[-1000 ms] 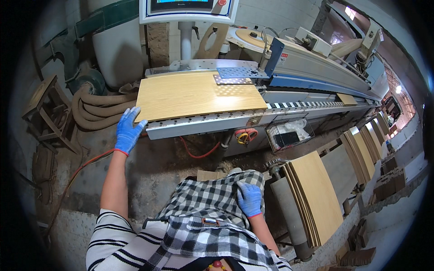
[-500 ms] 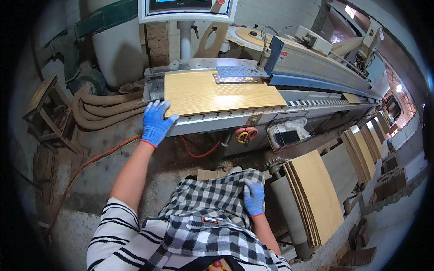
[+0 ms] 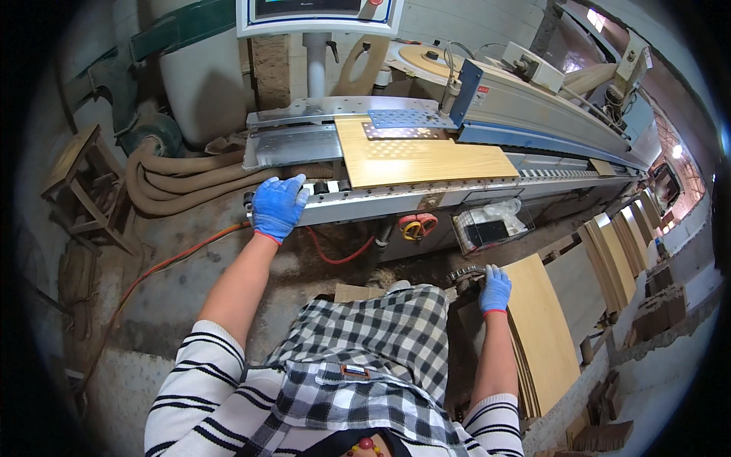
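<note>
A pale wood-grain board (image 3: pixel 438 166) lies flat on the bed of a long machine (image 3: pixel 396 192), its far edge beneath a perforated blue plate (image 3: pixel 407 119). To the left of the board, apart from it, my left hand (image 3: pixel 279 207) in a blue knitted glove rests on the left end of the machine's front rail, fingers extended. My right hand (image 3: pixel 496 291), gloved the same way, is at the far left corner of a stack of similar boards (image 3: pixel 544 327) on a roller stand. Its fingers are stretched out and grip nothing visible; whether they touch the top board I cannot tell.
A wire basket (image 3: pixel 493 228) and a red-and-yellow tape roll (image 3: pixel 416 225) hang on the machine's front. Further board stacks (image 3: pixel 609 259) stand at right. Ribbed hoses (image 3: pixel 190 183) and a wooden stool (image 3: pixel 87 179) are at left; an orange hose (image 3: pixel 179 257) crosses the floor.
The board on the machine has slid right, leaving my left hand, which has shifted slightly right and down onto the rail. My right hand has gone from my apron to the board stack.
</note>
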A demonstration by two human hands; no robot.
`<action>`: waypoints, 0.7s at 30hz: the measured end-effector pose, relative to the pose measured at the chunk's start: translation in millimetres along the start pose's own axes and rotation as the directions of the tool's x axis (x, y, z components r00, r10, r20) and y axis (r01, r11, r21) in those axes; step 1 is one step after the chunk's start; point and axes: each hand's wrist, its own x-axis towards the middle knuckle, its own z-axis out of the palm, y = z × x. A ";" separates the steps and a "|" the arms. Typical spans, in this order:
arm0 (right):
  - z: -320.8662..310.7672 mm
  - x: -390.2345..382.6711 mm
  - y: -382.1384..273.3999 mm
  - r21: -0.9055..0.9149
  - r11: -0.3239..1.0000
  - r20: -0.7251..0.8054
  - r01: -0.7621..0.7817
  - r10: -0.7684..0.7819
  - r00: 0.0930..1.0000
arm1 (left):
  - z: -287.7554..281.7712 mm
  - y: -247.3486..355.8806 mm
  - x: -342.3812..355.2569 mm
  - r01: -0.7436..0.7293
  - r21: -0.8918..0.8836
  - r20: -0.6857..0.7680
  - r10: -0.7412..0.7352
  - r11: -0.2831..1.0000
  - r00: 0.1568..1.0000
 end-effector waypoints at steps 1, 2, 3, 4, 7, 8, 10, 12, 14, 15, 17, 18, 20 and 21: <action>7.5 -3.3 5.5 -0.015 1.000 0.023 0.008 -0.008 1.000 | 0.8 0.3 0.4 -0.006 0.004 -0.006 0.006 1.000 1.000; 7.5 -3.0 6.3 -0.029 0.999 0.044 0.022 -0.021 0.999 | 1.4 -0.4 -0.3 -0.007 0.011 -0.013 0.007 1.000 1.000; 7.3 -3.5 6.8 -0.043 0.998 0.066 0.035 -0.032 0.997 | 2.1 -1.0 -0.8 -0.006 0.011 -0.015 0.006 1.000 1.000; 7.2 -6.4 6.4 -0.020 0.999 0.036 0.031 -0.031 0.999 | 3.0 -1.2 -1.0 -0.005 0.009 -0.017 0.006 1.000 1.000; 0.8 -25.4 -2.2 0.048 0.999 -0.014 0.009 -0.008 1.000 | 1.7 -1.6 -2.5 -0.011 0.005 -0.037 0.012 1.000 0.999; -10.9 -32.5 -9.5 0.066 0.998 -0.008 -0.005 0.006 1.000 | 1.8 -1.6 -3.5 -0.011 0.002 -0.048 0.011 1.000 0.999; -26.2 -53.2 -21.4 0.098 0.994 -0.019 -0.049 0.051 0.999 | 0.7 -0.1 -3.5 0.012 0.000 -0.020 -0.012 1.000 1.000; -52.8 -74.6 -36.5 0.227 0.973 -0.090 -0.049 0.071 0.993 | 1.1 -0.9 -3.7 0.023 -0.005 -0.023 -0.023 1.000 0.999; -55.0 -101.0 -36.2 0.404 0.903 -0.119 -0.145 0.209 0.971 | 2.6 -0.8 -2.8 0.009 -0.014 -0.052 -0.010 1.000 0.999; -47.1 -117.8 -33.7 0.510 0.828 -0.099 -0.233 0.325 0.940 | 2.5 -0.3 -2.5 0.014 -0.012 -0.046 -0.015 1.000 0.999; -26.4 -146.7 -16.3 0.818 0.093 0.391 -0.568 0.634 0.667 | 1.3 1.7 -1.0 0.019 -0.009 -0.035 -0.020 1.000 0.999; -22.0 -161.1 3.8 0.814 -0.265 0.549 -0.517 0.644 0.533 | 3.6 1.5 -1.2 0.015 -0.013 -0.043 -0.015 1.000 0.999; -34.6 -170.8 23.3 0.680 -0.682 0.730 -0.269 0.599 0.328 | 5.7 -3.1 -5.1 0.017 -0.003 -0.061 -0.017 1.000 0.998; -35.8 -175.5 33.3 0.646 -0.752 0.758 -0.134 0.609 0.233 | 4.6 -3.8 -5.3 0.012 0.009 -0.066 -0.012 1.000 0.998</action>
